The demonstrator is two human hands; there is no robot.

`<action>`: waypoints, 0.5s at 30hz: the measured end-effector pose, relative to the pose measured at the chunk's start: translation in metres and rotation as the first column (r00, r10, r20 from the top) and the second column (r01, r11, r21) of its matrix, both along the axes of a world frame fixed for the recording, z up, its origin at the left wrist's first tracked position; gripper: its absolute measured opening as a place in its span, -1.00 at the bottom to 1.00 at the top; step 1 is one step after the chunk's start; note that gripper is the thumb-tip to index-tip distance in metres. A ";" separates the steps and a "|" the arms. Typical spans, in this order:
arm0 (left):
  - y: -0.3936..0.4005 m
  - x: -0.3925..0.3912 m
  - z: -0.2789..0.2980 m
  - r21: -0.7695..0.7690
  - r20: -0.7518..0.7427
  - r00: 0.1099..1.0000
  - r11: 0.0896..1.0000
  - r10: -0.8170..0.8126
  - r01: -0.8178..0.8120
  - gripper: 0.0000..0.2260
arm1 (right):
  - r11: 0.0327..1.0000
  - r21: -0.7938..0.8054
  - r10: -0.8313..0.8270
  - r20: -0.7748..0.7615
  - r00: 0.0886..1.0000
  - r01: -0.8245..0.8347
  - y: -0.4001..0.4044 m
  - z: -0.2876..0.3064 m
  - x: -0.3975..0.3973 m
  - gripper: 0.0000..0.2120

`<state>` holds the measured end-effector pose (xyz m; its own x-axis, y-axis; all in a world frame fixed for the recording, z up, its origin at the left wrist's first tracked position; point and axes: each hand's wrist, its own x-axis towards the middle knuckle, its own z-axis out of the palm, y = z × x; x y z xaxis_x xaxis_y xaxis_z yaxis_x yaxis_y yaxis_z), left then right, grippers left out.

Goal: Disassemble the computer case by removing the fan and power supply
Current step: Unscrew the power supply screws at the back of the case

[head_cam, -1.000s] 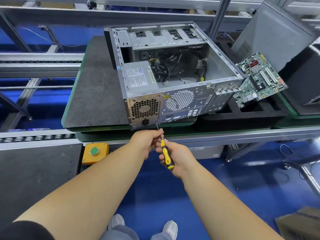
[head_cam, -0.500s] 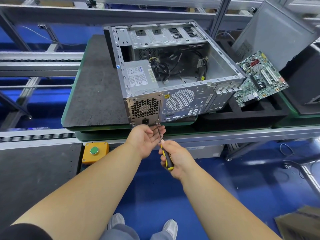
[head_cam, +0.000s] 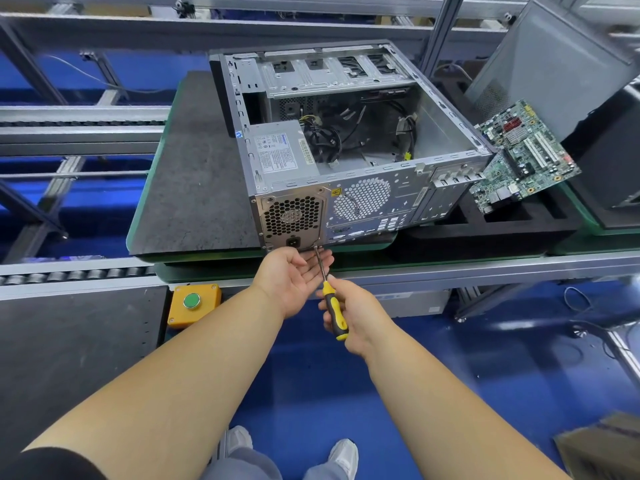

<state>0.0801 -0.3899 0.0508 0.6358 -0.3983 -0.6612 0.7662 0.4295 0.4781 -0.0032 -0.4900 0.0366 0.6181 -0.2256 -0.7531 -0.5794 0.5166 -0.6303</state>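
An open grey computer case [head_cam: 440, 133] lies on its side on a dark pallet mat [head_cam: 194, 188]. The silver power supply [head_cam: 277, 154] sits in its near-left corner, its honeycomb fan grille [head_cam: 292, 216] facing me. My right hand [head_cam: 349, 317] grips a yellow-and-black screwdriver [head_cam: 334, 310] whose tip meets the lower right corner of the power supply's back plate. My left hand [head_cam: 294, 275] is held palm-up with fingers spread, cupped just under the tip. Loose black cables [head_cam: 329, 140] lie inside the case.
A green motherboard [head_cam: 523, 157] leans on a black foam tray [head_cam: 485, 230] to the right of the case. A grey side panel [head_cam: 547, 64] stands behind it. A yellow box with a green button [head_cam: 192, 301] hangs below the conveyor rail. A cardboard box [head_cam: 602, 448] sits at lower right.
My left hand let go of the screwdriver shaft and opened palm-up beneath the tip. The right hand keeps the screwdriver at the same screw.
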 end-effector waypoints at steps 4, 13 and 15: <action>0.000 -0.001 0.001 0.001 0.001 1.000 1.000 0.003 -0.003 -0.45 | 0.999 0.033 0.038 0.025 0.999 -0.039 -0.005 0.001 -0.002 -0.65; 0.000 -0.003 0.004 0.011 0.007 1.000 1.000 0.001 -0.001 -0.38 | 0.991 -0.066 0.120 -0.006 0.993 -0.120 -0.004 -0.001 -0.002 -0.68; -0.001 -0.003 0.004 0.013 0.010 1.000 1.000 -0.001 0.001 -0.38 | 0.988 -0.089 0.129 0.030 0.991 -0.126 -0.005 -0.004 -0.002 -0.73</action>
<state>0.0771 -0.3907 0.0552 0.6419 -0.3903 -0.6601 0.7618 0.4225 0.4910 -0.0055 -0.4948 0.0331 0.6716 -0.2066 -0.7115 -0.6137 0.3829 -0.6905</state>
